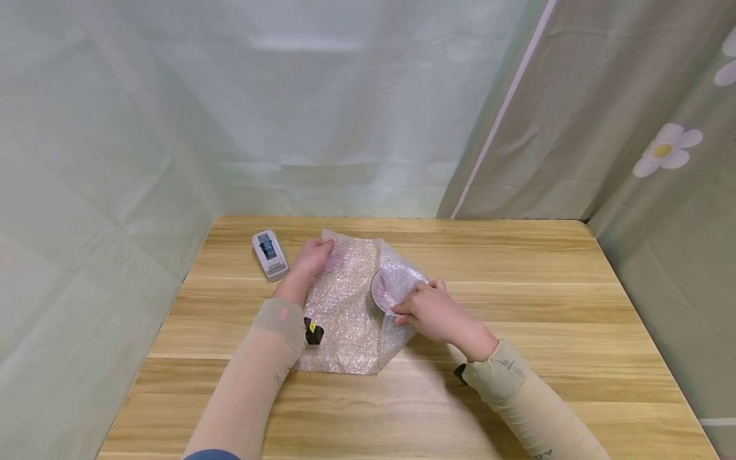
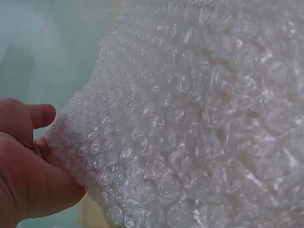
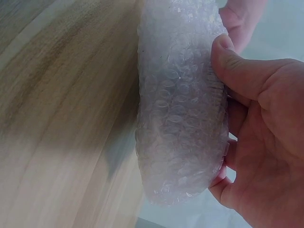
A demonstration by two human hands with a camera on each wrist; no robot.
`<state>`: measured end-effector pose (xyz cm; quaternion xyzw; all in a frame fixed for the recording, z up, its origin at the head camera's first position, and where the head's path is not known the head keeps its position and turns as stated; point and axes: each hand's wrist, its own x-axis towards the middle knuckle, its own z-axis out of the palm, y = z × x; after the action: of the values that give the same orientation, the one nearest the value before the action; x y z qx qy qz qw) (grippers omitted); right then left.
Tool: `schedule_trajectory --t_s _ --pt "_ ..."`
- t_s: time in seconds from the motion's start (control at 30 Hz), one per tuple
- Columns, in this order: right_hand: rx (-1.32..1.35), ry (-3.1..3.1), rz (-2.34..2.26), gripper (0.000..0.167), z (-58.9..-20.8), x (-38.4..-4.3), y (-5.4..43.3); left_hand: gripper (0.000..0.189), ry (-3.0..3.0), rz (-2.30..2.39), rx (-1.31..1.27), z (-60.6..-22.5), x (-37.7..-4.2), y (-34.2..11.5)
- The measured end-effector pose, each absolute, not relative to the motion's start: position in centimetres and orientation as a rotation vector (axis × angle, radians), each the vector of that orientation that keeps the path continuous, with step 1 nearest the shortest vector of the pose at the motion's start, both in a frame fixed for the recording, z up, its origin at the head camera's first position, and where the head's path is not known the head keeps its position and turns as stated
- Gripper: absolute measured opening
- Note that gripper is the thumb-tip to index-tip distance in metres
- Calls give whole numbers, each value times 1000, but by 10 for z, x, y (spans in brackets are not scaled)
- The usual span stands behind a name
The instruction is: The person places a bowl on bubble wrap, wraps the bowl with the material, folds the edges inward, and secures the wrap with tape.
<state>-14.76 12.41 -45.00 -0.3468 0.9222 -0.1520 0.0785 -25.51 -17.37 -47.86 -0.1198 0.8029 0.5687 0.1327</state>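
the right hand point(image 1: 437, 314) is by far the nearer to the round, ribbed, pale mauve piece point(image 1: 383, 291), touching its near-right edge; the left hand point(image 1: 310, 262) sits well apart from it, farther forward and to the left, across the clear bubble-wrap sheet point(image 1: 347, 300). the piece lies within the right part of the sheet, above the pale wood-grain bench point(image 1: 546, 306), its ribbed round side facing up and leftward. the wrap hides whether it has a long axis, and i cannot tell if it bears on the bench. a crease in the sheet runs roughly near to far, close by the piece, crosswise to the line between the hands.

the right hand grasps the wrapped bulk, thumb laid along one side and fingers behind it, its forearm coming in from the near right. the left hand pinches the far-left corner of the sheet between thumb and fingers, forearm reaching forward from the near left. just left of it lies a grey-and-white oblong device with a dark blue window point(image 1: 270, 255).
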Motion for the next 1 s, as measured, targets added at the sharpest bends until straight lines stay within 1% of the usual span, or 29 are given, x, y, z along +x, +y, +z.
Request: schedule_trajectory --t_s 0.23,0.63,0.83,0.9,1.0 --pt "-1037 2759 -458 31 -451 -148 123 58 2330 1652 -378 -480 -255 -176" --pt "-1039 2757 -468 30 -450 -146 123 57 2374 1613 -334 -480 -256 -175" --pt "-1035 2757 -472 30 -451 -146 124 57 2350 1662 -309 -474 -256 -171" --pt "-1033 2755 -470 30 -450 -146 124 54 2353 1706 -299 -469 -254 -169" --pt "-1028 2754 -469 30 -450 -146 124 41 2380 1779 -253 -462 -253 -164"
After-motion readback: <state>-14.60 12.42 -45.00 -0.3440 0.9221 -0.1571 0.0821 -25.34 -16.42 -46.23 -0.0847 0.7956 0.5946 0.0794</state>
